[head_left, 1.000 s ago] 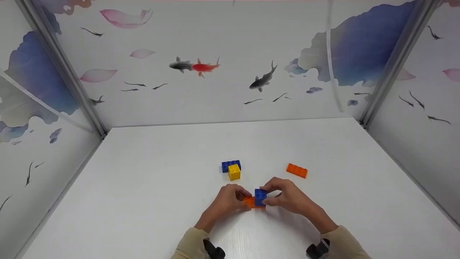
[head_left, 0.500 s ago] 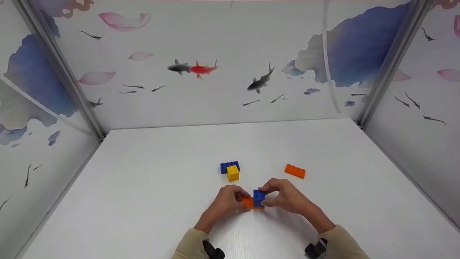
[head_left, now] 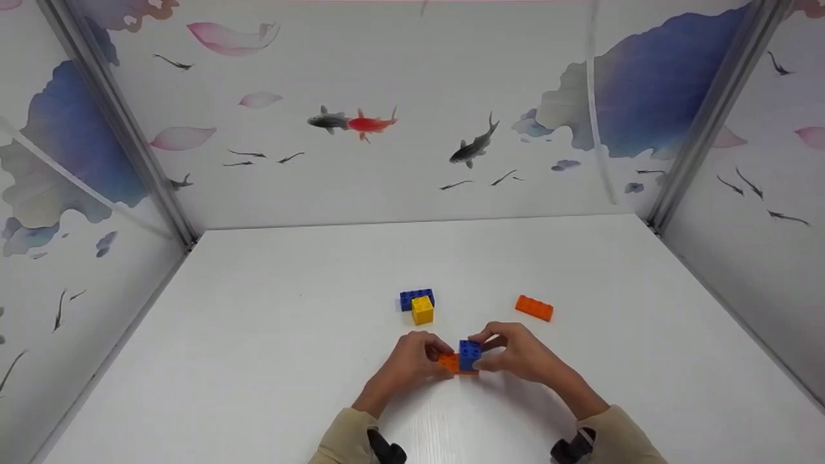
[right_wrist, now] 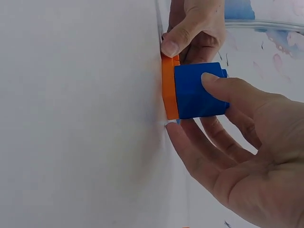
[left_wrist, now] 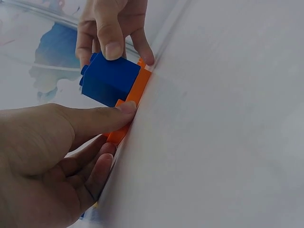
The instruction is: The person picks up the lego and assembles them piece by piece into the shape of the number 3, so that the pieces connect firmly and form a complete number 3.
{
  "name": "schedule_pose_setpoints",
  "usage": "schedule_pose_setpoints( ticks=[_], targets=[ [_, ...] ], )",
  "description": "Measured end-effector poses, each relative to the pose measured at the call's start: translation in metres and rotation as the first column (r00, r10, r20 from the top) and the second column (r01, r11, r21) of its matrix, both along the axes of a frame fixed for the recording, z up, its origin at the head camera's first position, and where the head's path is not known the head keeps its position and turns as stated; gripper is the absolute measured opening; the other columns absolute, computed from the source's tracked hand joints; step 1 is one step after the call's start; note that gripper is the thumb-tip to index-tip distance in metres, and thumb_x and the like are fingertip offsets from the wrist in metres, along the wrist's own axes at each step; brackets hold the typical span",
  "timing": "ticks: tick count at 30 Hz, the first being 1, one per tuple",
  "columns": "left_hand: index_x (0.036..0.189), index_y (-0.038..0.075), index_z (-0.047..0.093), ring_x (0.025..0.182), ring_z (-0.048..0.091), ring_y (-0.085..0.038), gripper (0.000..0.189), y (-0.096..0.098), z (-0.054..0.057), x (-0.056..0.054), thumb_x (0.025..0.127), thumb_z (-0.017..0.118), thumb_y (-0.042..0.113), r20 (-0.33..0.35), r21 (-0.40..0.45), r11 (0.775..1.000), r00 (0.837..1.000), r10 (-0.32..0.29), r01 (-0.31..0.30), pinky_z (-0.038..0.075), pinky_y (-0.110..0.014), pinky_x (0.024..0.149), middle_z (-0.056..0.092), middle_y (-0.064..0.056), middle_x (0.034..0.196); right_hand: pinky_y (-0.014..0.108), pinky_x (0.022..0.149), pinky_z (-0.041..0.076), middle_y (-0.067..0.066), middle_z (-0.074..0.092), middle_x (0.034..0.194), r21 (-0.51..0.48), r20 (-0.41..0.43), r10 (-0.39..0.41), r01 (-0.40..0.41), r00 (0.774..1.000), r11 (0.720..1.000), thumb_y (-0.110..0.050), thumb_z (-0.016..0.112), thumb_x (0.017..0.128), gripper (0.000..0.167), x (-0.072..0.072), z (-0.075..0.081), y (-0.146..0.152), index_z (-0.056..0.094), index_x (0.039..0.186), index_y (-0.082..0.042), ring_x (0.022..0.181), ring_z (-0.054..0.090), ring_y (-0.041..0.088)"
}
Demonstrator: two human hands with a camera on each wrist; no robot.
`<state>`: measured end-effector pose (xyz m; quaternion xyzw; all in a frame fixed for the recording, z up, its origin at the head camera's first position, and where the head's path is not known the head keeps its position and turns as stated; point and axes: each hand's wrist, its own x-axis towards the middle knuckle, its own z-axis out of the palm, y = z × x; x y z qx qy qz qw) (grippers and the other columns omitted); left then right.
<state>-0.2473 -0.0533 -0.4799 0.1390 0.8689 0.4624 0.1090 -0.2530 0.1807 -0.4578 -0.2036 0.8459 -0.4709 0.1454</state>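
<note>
My left hand [head_left: 416, 357] pinches the left end of a flat orange toy brick [head_left: 448, 362] on the table, thumb at the near side. On the brick's right end stands a blue toy brick [head_left: 470, 356], studs up. My right hand [head_left: 519, 352] holds this blue brick between thumb and fingers. In the left wrist view the blue brick [left_wrist: 110, 80] sits against the studded face of the orange brick [left_wrist: 137, 88]. The right wrist view has the right thumb on the side of the blue brick [right_wrist: 199, 92], with a fingertip by the orange brick's end [right_wrist: 169, 90].
Beyond the hands, a yellow brick [head_left: 423, 310] stands in front of a longer blue brick [head_left: 417, 298], partly hiding it. Another flat orange brick [head_left: 534, 308] lies to the right. Printed panels wall the white table [head_left: 258, 322] at the back and sides.
The head view shifts slightly between frames. Both hands keep their hold on the bricks, and nothing on the table has visibly moved.
</note>
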Motion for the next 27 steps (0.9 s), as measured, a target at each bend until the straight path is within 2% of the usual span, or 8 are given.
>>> schedule_pose_setpoints(
  ticks=[8,12,16,20,27],
  targets=[
    [0.106,0.010,0.077,0.085,0.058,-0.015,0.027,0.005,0.002,-0.002,0.080,0.083,0.007,0.000,0.008,1.000,1.000,0.010,-0.010,0.057,-0.030,0.085,0.072,-0.001,0.098,0.046,0.101,0.054,0.010,0.067,0.125,0.119,0.076,-0.078,0.069,0.994,0.991,-0.016,0.080,0.084,0.045,0.002,0.004,0.002,0.065,0.125,-0.009,0.113,0.065,0.027],
    [0.107,0.010,0.077,0.085,0.059,-0.016,0.028,0.007,0.004,-0.003,0.080,0.083,0.006,0.009,0.008,1.000,1.000,0.012,-0.012,0.057,-0.031,0.086,0.072,-0.002,0.099,0.047,0.104,0.052,0.010,0.068,0.125,0.121,0.106,-0.111,0.098,0.988,0.988,-0.015,0.081,0.083,0.044,0.002,0.004,0.003,0.063,0.123,-0.006,0.115,0.065,0.027],
    [0.110,0.011,0.076,0.089,0.060,-0.016,0.032,0.006,0.009,-0.003,0.079,0.084,0.007,0.063,0.002,1.000,0.998,-0.005,0.005,0.057,-0.034,0.091,0.072,-0.001,0.102,0.046,0.104,0.053,0.008,0.069,0.122,0.100,0.117,-0.133,0.121,0.984,0.988,-0.015,0.081,0.083,0.039,0.001,0.000,0.003,0.063,0.117,-0.007,0.113,0.066,0.025],
    [0.112,0.013,0.075,0.094,0.061,-0.017,0.034,-0.002,0.014,-0.003,0.080,0.084,0.010,0.104,-0.011,1.000,0.994,-0.021,0.022,0.057,-0.037,0.094,0.071,-0.001,0.107,0.045,0.101,0.055,0.008,0.069,0.120,0.068,0.117,-0.126,0.119,0.985,0.991,-0.014,0.081,0.083,0.037,0.001,-0.003,0.002,0.063,0.115,-0.006,0.112,0.066,0.025],
    [0.114,0.014,0.073,0.095,0.064,-0.020,0.029,-0.025,0.018,-0.005,0.086,0.079,0.013,0.123,-0.017,1.000,0.992,0.018,-0.016,0.061,-0.036,0.082,0.069,-0.006,0.111,0.042,0.100,0.056,0.007,0.069,0.118,0.068,0.136,-0.139,0.130,0.981,0.989,-0.015,0.082,0.083,0.038,0.001,-0.005,0.000,0.063,0.114,-0.007,0.109,0.065,0.021]
  ],
)
